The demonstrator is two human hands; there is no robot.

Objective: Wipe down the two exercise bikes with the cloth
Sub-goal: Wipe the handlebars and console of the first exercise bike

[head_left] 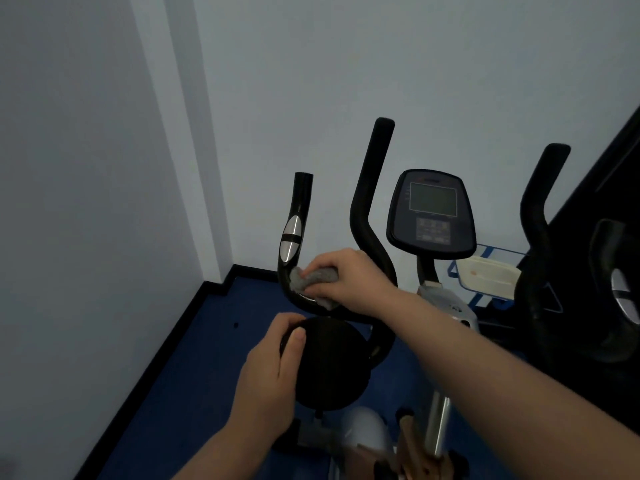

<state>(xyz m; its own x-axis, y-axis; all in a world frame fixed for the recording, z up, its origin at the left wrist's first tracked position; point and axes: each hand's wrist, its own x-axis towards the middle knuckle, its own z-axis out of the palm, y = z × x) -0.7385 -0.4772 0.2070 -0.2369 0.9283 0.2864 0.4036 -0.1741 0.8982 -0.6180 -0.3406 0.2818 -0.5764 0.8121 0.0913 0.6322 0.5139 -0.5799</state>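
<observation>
We hold the grey cloth point(313, 282) in our right hand point(349, 282), fingers curled round it and pressing it against the lower bend of the left handlebar point(294, 237) of the exercise bike point(367, 216) in front of us. The cloth is bunched, wrapped partly round the black tube just below the silver pulse sensor point(290, 242) set into that bar. Our left hand point(273, 372) grips the near left edge of a round black pad point(332, 362) that sits just below the handlebar bend, with the thumb lying on top of the pad and the fingers bent round its rim.

The bike's tall curved arm point(370, 188) rises just right of our right hand, and its console point(431, 211) with a dark screen stands on a post beyond our right forearm. A second tall black arm point(540, 209) stands to the right of the console, and at the right edge of the view there is another dark machine point(609, 271); whether it is the second bike we cannot tell.

The bike stands on a blue floor point(207, 358) near the corner of the room, with a black skirting point(166, 344) along the pale walls point(104, 168). Behind the console, against the far wall, a pale cushion point(485, 277) rests in a blue frame point(460, 268).
</observation>
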